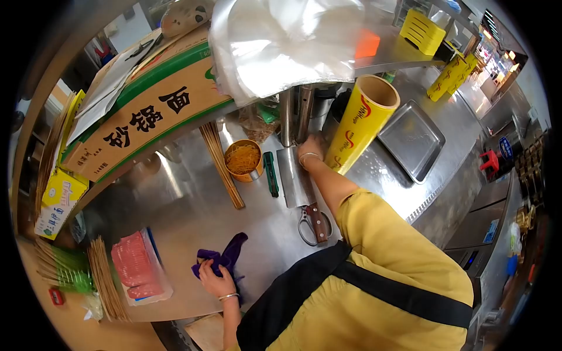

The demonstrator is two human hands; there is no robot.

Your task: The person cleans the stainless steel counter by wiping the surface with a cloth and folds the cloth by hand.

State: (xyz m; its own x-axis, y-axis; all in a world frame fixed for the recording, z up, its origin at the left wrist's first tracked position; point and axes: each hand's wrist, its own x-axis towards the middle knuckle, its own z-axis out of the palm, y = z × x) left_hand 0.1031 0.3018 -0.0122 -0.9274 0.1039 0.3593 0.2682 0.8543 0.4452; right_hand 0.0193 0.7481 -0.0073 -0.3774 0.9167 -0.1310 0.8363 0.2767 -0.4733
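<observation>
A purple cloth point(228, 255) lies bunched on the steel counter point(181, 222), and my left hand point(216, 279) presses on it with fingers curled over it. My right hand point(313, 146) reaches to the back, beside the upper end of the cleaver blade point(294, 175); its fingers are partly hidden. The cleaver's brown handle rests over the scissors point(307, 227). Left of the blade are a green box cutter point(270, 174), a round tin point(244, 159) of orange shreds and a bundle of wooden sticks point(222, 167). A yellow roll point(364, 120) stands right of my right hand.
An empty metal tray point(413, 140) is at the right. Packed pink meat point(136, 263) and more skewers point(106, 279) lie at the left. Above the counter are a cardboard box point(146, 117) and hanging plastic bags point(281, 47); metal posts stand behind my right hand.
</observation>
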